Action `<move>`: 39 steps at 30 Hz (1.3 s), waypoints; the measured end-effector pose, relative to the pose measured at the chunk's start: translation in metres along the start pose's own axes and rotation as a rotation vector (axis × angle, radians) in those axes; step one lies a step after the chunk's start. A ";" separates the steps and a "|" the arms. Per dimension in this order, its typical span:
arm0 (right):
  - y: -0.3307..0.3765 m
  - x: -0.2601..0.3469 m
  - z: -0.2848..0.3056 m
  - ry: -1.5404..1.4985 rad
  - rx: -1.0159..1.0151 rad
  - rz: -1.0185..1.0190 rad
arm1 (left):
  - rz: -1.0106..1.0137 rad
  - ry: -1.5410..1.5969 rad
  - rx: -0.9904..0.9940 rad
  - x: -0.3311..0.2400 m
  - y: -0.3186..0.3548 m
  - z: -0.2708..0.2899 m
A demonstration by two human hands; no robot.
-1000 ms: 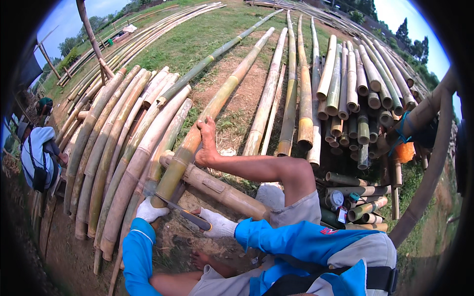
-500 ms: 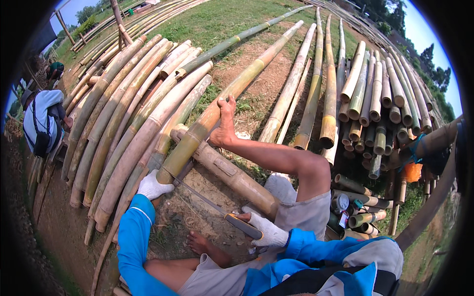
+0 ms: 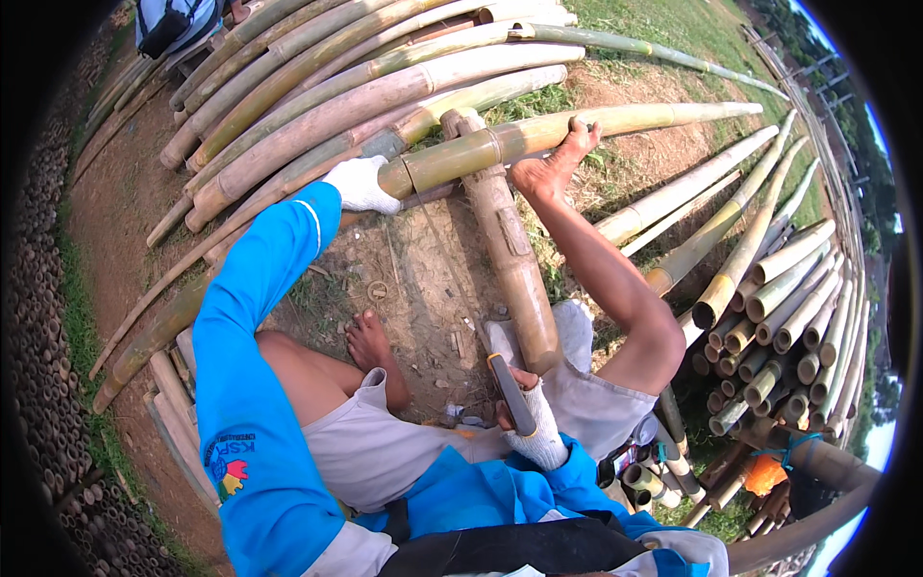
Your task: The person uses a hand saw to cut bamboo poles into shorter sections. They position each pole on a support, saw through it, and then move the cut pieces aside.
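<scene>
A long green-tan bamboo pole (image 3: 452, 159) lies across a thick bamboo log (image 3: 510, 260), and my bare right foot (image 3: 558, 163) presses on it. My left hand (image 3: 363, 185), in a white glove, is closed around the pole's near end. Just right of those fingers, a dark cut line marks the pole. Lower down, near my lap, my gloved right hand (image 3: 534, 423) is wrapped around the handle of a handsaw (image 3: 511, 392). The saw's thin blade is hard to make out against the soil.
Several bamboo poles (image 3: 317, 125) lie stacked at the upper left. Another pile of cut poles (image 3: 788, 337) stands at the right, near an orange bag (image 3: 764, 474). My left foot (image 3: 375, 351) rests on bare soil. A person (image 3: 178, 24) is partly visible at the top left.
The view has turned, swinging the pole nearer to level across the picture. My right hand and the saw are closer to my lap. The left hand still holds the pole's end.
</scene>
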State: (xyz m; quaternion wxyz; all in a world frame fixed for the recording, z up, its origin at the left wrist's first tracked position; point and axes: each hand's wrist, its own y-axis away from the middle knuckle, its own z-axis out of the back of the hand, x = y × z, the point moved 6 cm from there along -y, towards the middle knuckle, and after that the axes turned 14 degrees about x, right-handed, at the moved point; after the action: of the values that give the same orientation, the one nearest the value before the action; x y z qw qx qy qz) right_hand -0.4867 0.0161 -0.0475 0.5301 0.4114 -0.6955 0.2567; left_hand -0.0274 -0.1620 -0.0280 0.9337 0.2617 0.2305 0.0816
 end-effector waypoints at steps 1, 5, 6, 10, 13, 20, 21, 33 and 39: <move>0.010 0.006 0.000 0.111 -0.014 0.009 | 0.000 -0.001 0.003 0.002 -0.001 -0.002; -0.079 -0.003 0.013 0.306 -0.013 -0.033 | 0.000 -0.032 0.010 0.003 -0.006 -0.004; -0.122 -0.016 0.024 0.400 -0.044 -0.150 | 0.006 -0.049 0.010 0.002 -0.006 -0.004; -0.231 -0.030 0.038 0.683 -0.091 0.180 | 0.000 -0.071 -0.018 -0.002 0.000 0.001; -0.203 -0.041 0.040 0.577 -0.073 0.115 | 0.025 -0.053 0.005 -0.002 -0.001 -0.001; 0.001 -0.003 0.007 0.088 -0.130 -0.184 | -0.025 -0.010 -0.020 0.004 -0.003 -0.004; 0.000 0.002 0.008 0.064 -0.123 -0.175 | -0.022 -0.010 -0.026 0.005 -0.003 -0.003; -0.177 -0.013 0.028 0.617 -0.070 0.119 | -0.006 -0.089 -0.014 -0.007 -0.002 -0.002; 0.013 -0.007 0.009 0.265 -0.078 -0.073 | -0.014 -0.043 -0.021 0.002 -0.001 -0.002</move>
State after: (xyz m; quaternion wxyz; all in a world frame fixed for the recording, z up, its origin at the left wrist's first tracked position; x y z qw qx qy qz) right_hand -0.5014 0.0174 -0.0556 0.6420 0.3782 -0.6134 0.2619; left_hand -0.0266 -0.1617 -0.0312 0.9417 0.2520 0.2113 0.0719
